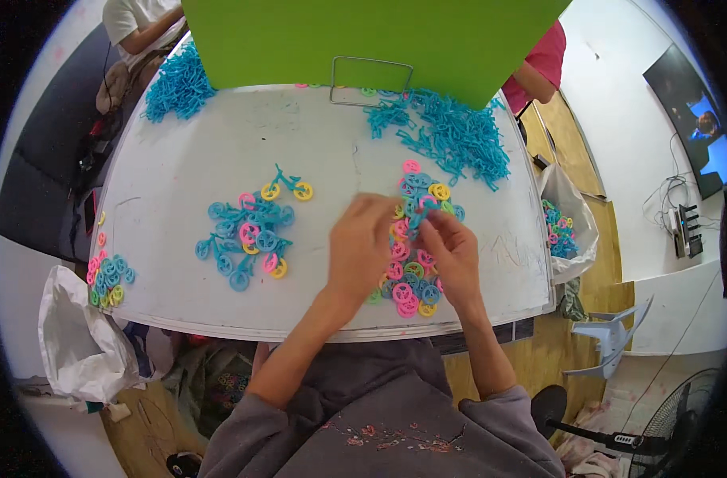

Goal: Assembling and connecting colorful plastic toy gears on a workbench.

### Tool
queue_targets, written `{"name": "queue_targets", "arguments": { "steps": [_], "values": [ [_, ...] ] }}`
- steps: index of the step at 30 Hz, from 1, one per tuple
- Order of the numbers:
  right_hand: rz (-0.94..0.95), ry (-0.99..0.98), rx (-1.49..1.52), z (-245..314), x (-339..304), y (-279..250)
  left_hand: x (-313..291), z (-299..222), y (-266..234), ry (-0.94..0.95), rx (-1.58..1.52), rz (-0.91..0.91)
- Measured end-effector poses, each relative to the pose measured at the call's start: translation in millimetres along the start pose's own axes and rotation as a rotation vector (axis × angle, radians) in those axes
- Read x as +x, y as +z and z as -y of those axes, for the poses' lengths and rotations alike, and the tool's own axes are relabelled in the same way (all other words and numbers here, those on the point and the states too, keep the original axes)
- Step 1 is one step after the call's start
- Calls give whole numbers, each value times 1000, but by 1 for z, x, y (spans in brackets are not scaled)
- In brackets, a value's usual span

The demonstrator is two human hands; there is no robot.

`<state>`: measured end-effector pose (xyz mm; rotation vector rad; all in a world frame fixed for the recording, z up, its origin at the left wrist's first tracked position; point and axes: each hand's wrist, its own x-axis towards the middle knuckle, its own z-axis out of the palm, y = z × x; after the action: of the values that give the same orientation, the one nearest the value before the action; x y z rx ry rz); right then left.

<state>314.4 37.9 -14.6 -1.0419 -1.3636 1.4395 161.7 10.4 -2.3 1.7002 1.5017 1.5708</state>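
Observation:
Both hands meet over a pile of small plastic wheels (411, 291) in pink, blue, yellow and green. My right hand (456, 259) pinches a blue toy bicycle frame (423, 213) between thumb and fingers. Close on its left, my left hand (362, 251) has its fingers curled together, and whatever they hold is hidden. Left of the hands lies a heap of toy bicycles (248, 233), blue frames with coloured wheels. One toy bicycle with yellow wheels (287, 188) rests just beyond that heap.
A large mound of blue frames (459, 135) lies at the far right, another (180, 84) at the far left. A green panel (363, 40) stands across the table's back, with a wire stand (371, 103). White sacks (84, 342) flank the table. Two people sit beyond it.

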Motion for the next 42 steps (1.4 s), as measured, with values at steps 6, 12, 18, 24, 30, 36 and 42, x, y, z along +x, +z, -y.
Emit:
{"name": "queue_targets", "arguments": {
  "steps": [6, 12, 18, 24, 30, 36, 42],
  "values": [
    [-12, 2, 156, -12, 7, -16, 14, 50, 16, 52, 351, 47],
    [-50, -1, 202, 2, 5, -4, 16, 54, 29, -93, 221, 117],
    [-75, -58, 232, 8, 11, -22, 22, 37, -8, -419, -291, 51],
    [-118, -116, -5, 9, 10, -23, 13, 17, -28, -495, -426, 14],
    [-33, -130, -75, 14, 3, -8, 9, 14, -22, -479, -499, 84],
    [81, 7, 4, 10, 5, -8, -2, 7, -49, -429, -445, -45],
    [-25, -135, -118, 4, 3, -19, -32, 26, -179, -245, 269, -669]
  ]
}}
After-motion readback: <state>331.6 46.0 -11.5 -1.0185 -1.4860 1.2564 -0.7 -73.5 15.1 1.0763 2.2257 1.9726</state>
